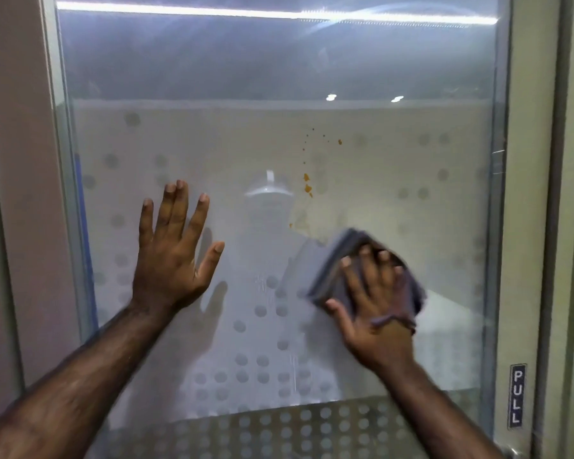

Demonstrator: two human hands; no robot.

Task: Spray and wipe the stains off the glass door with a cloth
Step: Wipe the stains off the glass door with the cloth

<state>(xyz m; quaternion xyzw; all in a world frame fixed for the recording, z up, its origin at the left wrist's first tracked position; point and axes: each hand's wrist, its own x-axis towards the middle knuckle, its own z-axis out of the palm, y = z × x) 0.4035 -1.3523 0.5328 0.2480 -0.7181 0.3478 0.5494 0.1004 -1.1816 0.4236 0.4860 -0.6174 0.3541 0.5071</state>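
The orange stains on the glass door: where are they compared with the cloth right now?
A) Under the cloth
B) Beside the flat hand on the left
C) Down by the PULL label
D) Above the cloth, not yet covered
D: the orange stains sit higher on the glass door than the grey cloth under the right hand.

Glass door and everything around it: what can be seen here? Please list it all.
glass door: one, frosted with grey dots, fills the view.
stains: a scatter, orange-brown, right of centre, above the cloth.
PULL label: one, dark with white letters, on the frame at lower right.
door frame: pale, right side.
cloth: one, grey-blue, folded, pressed to the glass below the stains.
left hand: bare, flat on the glass, fingers spread.
right hand: bare, pressing the cloth on the glass.
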